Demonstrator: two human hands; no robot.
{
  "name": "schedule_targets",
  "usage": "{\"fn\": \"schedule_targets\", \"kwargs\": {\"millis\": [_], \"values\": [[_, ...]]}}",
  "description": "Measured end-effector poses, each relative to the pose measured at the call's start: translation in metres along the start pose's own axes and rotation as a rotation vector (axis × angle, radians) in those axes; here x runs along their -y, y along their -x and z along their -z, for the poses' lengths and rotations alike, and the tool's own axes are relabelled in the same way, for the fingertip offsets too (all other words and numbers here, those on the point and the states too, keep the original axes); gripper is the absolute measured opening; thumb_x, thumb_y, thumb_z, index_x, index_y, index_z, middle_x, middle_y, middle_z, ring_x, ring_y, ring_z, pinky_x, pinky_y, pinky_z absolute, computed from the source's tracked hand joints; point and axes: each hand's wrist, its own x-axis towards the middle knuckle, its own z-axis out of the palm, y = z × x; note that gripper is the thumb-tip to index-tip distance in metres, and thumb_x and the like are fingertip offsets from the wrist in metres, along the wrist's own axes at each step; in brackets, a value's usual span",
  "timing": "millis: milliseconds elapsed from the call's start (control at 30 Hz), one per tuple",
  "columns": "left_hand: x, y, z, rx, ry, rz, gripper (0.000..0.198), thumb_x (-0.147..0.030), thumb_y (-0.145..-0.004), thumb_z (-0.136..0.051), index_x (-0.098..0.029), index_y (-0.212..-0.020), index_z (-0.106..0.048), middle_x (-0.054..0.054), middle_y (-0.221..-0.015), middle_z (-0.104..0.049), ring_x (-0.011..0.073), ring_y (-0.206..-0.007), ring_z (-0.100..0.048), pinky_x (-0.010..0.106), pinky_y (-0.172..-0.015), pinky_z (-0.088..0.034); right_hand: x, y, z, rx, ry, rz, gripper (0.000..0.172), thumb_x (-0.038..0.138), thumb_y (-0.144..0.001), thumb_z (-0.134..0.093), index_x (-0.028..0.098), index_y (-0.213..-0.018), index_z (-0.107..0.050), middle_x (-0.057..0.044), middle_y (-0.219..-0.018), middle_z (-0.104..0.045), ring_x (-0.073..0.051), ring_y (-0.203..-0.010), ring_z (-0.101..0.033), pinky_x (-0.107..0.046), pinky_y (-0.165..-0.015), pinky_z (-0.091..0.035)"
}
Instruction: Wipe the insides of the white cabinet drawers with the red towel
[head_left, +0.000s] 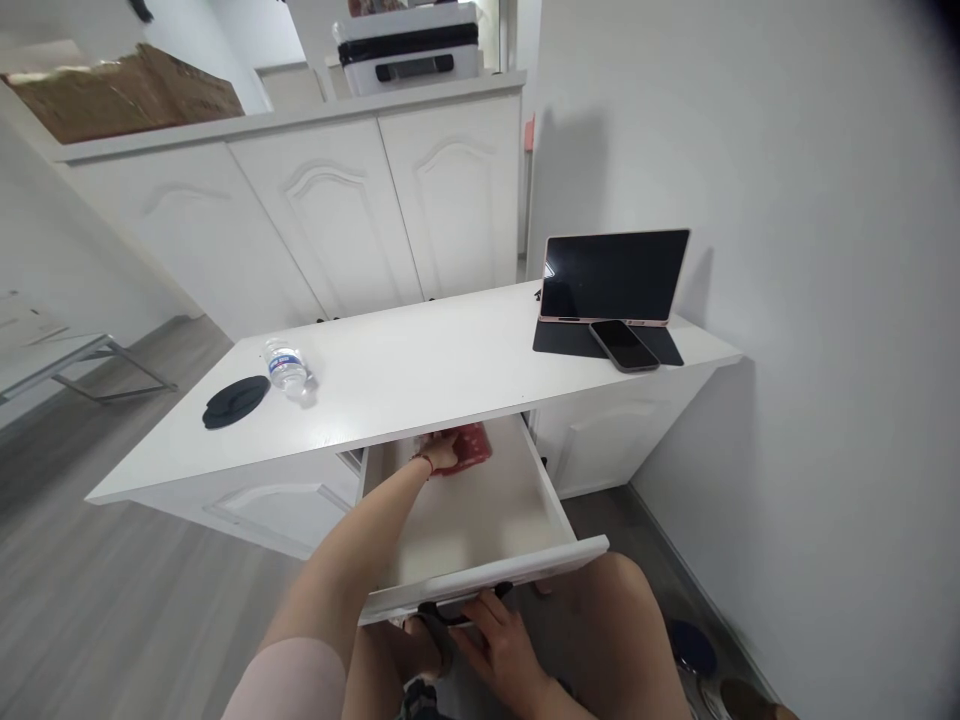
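A white drawer [480,520] stands pulled out from under the tabletop. My left hand [441,455] reaches into its back part and grips a red, flat packet [471,447] with pale marks; some of its fingers are hard to see there. At the drawer's front, my right hand [504,640] has its fingers curled at the dark handle [442,612]. The drawer floor around the packet is pale, and the far end is hidden beneath the tabletop.
On the white table [420,350] lie a clear plastic bottle [286,368], a black flat object [235,402] and a phone [624,345] before a propped tablet [613,277]. Behind are white cabinets [337,210] bearing a cardboard box [127,95] and a white case [412,50]. My knees are below the drawer.
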Motion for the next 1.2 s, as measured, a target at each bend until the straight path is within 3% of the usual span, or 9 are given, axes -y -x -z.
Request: {"fn": "schedule_targets", "kwargs": {"millis": [167,267,367,433,633,767,867,1033,1200], "values": [[-0.033,-0.016,0.0,-0.015,-0.02,-0.056,0.082,-0.039,-0.075,-0.051,-0.023,-0.148,-0.018,0.01,-0.153,-0.026,0.0342,-0.136,-0.026,0.04,-0.102,-0.032,-0.001,0.0,0.0,0.036,0.016,-0.007,0.014,0.032,-0.088,-0.053,0.025,-0.099,-0.058,-0.003,-0.096,-0.068,-0.019,-0.084,-0.066,-0.024,-0.06,-0.046],[-0.051,-0.02,-0.002,-0.04,-0.043,-0.116,0.076,-0.045,-0.078,-0.049,-0.024,-0.147,-0.024,0.008,-0.154,-0.025,0.0332,-0.138,-0.022,0.04,-0.107,-0.026,-0.002,0.0,0.001,0.063,0.014,-0.013,0.014,0.031,-0.087,-0.054,0.025,-0.099,-0.058,-0.003,-0.095,-0.067,-0.018,-0.081,-0.066,-0.024,-0.061,-0.046],[-0.062,-0.02,-0.004,-0.052,-0.068,-0.126,0.074,-0.053,-0.08,-0.046,-0.025,-0.146,-0.028,0.009,-0.155,-0.019,0.0388,-0.138,-0.015,0.049,-0.109,-0.02,-0.001,0.0,0.001,0.045,0.026,-0.004,0.014,0.033,-0.088,-0.053,0.024,-0.096,-0.059,-0.003,-0.093,-0.067,-0.018,-0.079,-0.065,-0.024,-0.059,-0.045],[-0.065,-0.018,-0.007,-0.038,-0.085,-0.129,0.072,-0.053,-0.081,-0.045,-0.028,-0.146,-0.028,0.009,-0.155,-0.018,0.041,-0.138,-0.013,0.052,-0.108,-0.02,-0.001,0.0,0.001,0.034,0.033,-0.003,0.015,0.035,-0.089,-0.052,0.024,-0.096,-0.059,-0.003,-0.092,-0.067,-0.017,-0.078,-0.065,-0.024,-0.058,-0.044],[-0.068,0.0,-0.015,0.07,-0.13,-0.192,0.072,-0.047,-0.077,-0.054,-0.037,-0.144,-0.029,0.006,-0.156,-0.013,0.039,-0.138,-0.017,0.049,-0.105,-0.029,0.0,-0.002,0.001,-0.023,0.038,0.031,0.019,0.037,-0.092,-0.047,0.023,-0.094,-0.059,-0.003,-0.086,-0.066,-0.016,-0.074,-0.064,-0.024,-0.056,-0.043],[-0.077,0.02,-0.017,0.148,-0.172,-0.223,0.074,-0.056,-0.076,-0.054,-0.041,-0.144,-0.028,0.006,-0.157,-0.007,0.0421,-0.131,-0.033,0.051,-0.1,-0.034,-0.001,0.001,-0.001,-0.018,0.041,0.03,0.018,0.037,-0.092,-0.048,0.023,-0.094,-0.059,-0.003,-0.086,-0.065,-0.017,-0.073,-0.064,-0.025,-0.056,-0.044],[-0.082,0.031,-0.02,0.176,-0.209,-0.269,0.079,-0.061,-0.074,-0.054,-0.038,-0.145,-0.028,0.01,-0.155,-0.015,0.042,-0.124,-0.042,0.05,-0.098,-0.036,-0.002,0.001,-0.001,-0.009,0.047,0.019,0.017,0.036,-0.091,-0.049,0.023,-0.094,-0.059,-0.004,-0.087,-0.065,-0.017,-0.073,-0.064,-0.026,-0.055,-0.044],[-0.086,0.044,-0.033,0.195,-0.24,-0.367,0.092,-0.073,-0.064,-0.058,-0.036,-0.144,-0.03,0.012,-0.15,-0.025,0.0445,-0.123,-0.042,0.05,-0.095,-0.04,-0.002,0.0,0.0,-0.016,0.047,0.02,0.015,0.034,-0.091,-0.05,0.023,-0.095,-0.059,-0.004,-0.086,-0.065,-0.017,-0.075,-0.064,-0.025,-0.056,-0.044],[-0.081,0.061,-0.046,0.173,-0.335,-0.478,0.098,-0.065,-0.059,-0.069,-0.036,-0.144,-0.031,0.017,-0.147,-0.027,0.0459,-0.122,-0.043,0.051,-0.092,-0.041,-0.003,0.001,-0.002,-0.018,0.031,0.011,0.014,0.034,-0.09,-0.051,0.023,-0.095,-0.059,-0.004,-0.088,-0.065,-0.019,-0.081,-0.065,-0.026,-0.059,-0.046]]}}
